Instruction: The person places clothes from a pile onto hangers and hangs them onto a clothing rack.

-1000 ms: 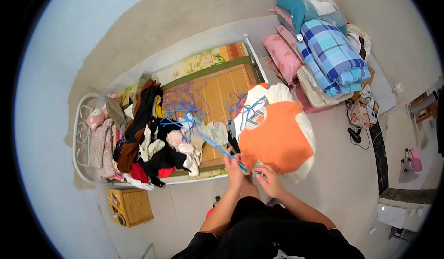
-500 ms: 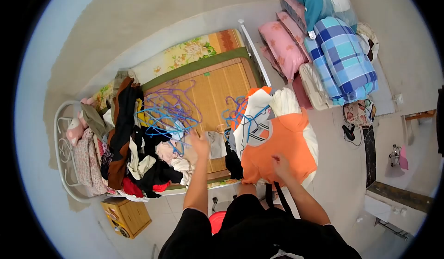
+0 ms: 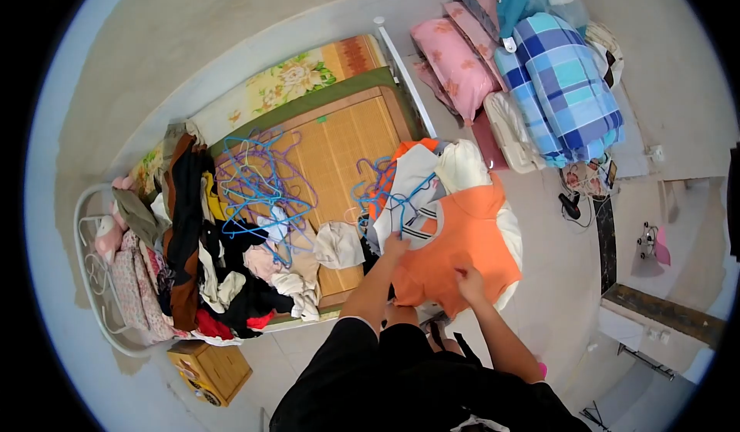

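An orange top (image 3: 455, 247) lies spread over pale garments at the bed's near right corner. My left hand (image 3: 396, 247) is at its left edge, by its striped collar and a blue hanger (image 3: 401, 201); what the fingers hold is hidden. My right hand (image 3: 469, 282) is closed on the orange fabric, near the middle of the top. White and grey garments (image 3: 412, 174) lie behind it, with more blue hangers on their left. A tangle of blue and purple hangers (image 3: 266, 185) rests on the bed's mat.
Piled clothes (image 3: 189, 224) cover the bed's left end. A cream cloth (image 3: 339, 245) lies on the bamboo mat (image 3: 354, 135). Pink pillows (image 3: 455, 66) and a blue checked quilt (image 3: 566, 85) are stacked at the back right. A wooden cabinet (image 3: 220, 370) stands below the bed.
My left hand has moved right, from beside the hanger tangle to the orange top. The camera view has shifted slightly. My right hand stays on the top.
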Demonstrator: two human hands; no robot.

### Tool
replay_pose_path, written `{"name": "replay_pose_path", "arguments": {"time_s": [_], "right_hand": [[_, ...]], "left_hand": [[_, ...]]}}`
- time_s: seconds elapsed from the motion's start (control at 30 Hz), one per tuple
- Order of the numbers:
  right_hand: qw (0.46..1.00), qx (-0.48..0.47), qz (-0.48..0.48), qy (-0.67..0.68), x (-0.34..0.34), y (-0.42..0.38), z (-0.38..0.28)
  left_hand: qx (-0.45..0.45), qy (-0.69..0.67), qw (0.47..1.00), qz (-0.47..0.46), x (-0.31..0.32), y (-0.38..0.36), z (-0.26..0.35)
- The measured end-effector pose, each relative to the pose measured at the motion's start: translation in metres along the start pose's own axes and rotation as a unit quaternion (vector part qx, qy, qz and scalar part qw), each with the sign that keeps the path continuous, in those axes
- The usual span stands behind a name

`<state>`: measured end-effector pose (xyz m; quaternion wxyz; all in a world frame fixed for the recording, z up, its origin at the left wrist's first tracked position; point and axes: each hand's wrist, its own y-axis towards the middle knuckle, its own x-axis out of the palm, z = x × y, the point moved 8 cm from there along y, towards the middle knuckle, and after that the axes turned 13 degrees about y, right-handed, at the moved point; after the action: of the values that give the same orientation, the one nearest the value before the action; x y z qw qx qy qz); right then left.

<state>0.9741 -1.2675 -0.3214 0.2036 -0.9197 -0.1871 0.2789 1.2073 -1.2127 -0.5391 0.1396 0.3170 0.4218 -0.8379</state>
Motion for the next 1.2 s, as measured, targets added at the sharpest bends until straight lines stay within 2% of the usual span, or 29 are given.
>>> {"name": "replay_pose_path", "arguments": {"time_s": [0.07, 0.17, 0.3, 0.37, 0.43, 0.5, 0.53, 0.6, 0.67, 0.73, 0.77, 0.8, 0.87, 0.9, 0.97, 1.0, 1.07, 1.13, 1.2], "right_hand": [[1.000, -0.004, 0.003, 0.010, -0.001, -0.002, -0.004], [1.000, -0.018, 0.005, 0.012, -0.001, -0.002, -0.006], [0.999, -0.028, 0.043, 0.018, -0.009, -0.001, -0.025], [0.997, -0.050, 0.050, 0.040, -0.018, 0.006, -0.027], [0.994, -0.073, 0.058, 0.063, -0.029, 0.010, -0.036], [0.965, -0.222, 0.133, -0.035, -0.053, 0.002, -0.083], [0.964, -0.224, 0.136, -0.035, -0.061, 0.001, -0.097], [0.932, -0.287, 0.168, -0.142, -0.073, -0.007, -0.136], [0.920, -0.322, 0.150, -0.168, -0.081, -0.010, -0.153], [0.905, -0.355, 0.135, -0.194, -0.088, -0.014, -0.150], [0.928, -0.338, 0.075, -0.138, -0.089, -0.006, -0.134], [0.944, -0.320, 0.017, -0.080, -0.089, -0.007, -0.130], [0.937, -0.339, 0.031, -0.082, -0.101, -0.027, -0.128], [0.929, -0.358, 0.039, -0.087, -0.109, -0.041, -0.134], [0.923, -0.366, 0.086, -0.084, -0.136, -0.068, -0.129], [0.916, -0.374, 0.124, -0.082, -0.153, -0.085, -0.125], [0.909, -0.380, 0.161, -0.062, -0.183, -0.115, -0.126], [0.877, -0.408, 0.247, -0.057, -0.218, -0.150, -0.137], [0.878, -0.408, 0.239, -0.077, -0.235, -0.163, -0.157]], "left_hand": [[-0.004, -0.210, 0.974, -0.081, 0.023, 0.009, -0.015], [0.001, -0.237, 0.970, -0.046, -0.031, -0.031, 0.026], [0.065, -0.251, 0.966, 0.014, -0.064, -0.077, 0.063], [0.137, -0.198, 0.968, 0.072, -0.077, -0.102, 0.082], [0.150, -0.226, 0.960, 0.063, -0.089, -0.134, 0.104], [0.164, -0.254, 0.952, 0.052, -0.090, -0.156, 0.118], [0.181, -0.253, 0.950, 0.027, -0.085, -0.166, 0.124], [0.202, -0.250, 0.947, 0.003, -0.083, -0.182, 0.130], [0.328, -0.180, 0.927, 0.000, -0.092, -0.210, 0.153], [0.363, -0.161, 0.918, -0.006, -0.103, -0.228, 0.162], [0.393, -0.144, 0.908, -0.013, -0.108, -0.238, 0.167], [0.399, -0.140, 0.906, -0.014, -0.115, -0.245, 0.170], [0.253, -0.189, 0.932, -0.177, -0.103, -0.243, 0.159], [0.259, -0.184, 0.931, -0.181, -0.102, -0.242, 0.160], [0.289, -0.264, 0.918, -0.059, -0.124, -0.230, 0.161], [0.296, -0.261, 0.917, -0.062, -0.131, -0.229, 0.164], [0.251, -0.255, 0.930, -0.087, -0.138, -0.225, 0.168], [0.274, -0.282, 0.916, -0.083, -0.136, -0.230, 0.178], [0.321, -0.246, 0.910, -0.096, -0.126, -0.239, 0.190]]}}
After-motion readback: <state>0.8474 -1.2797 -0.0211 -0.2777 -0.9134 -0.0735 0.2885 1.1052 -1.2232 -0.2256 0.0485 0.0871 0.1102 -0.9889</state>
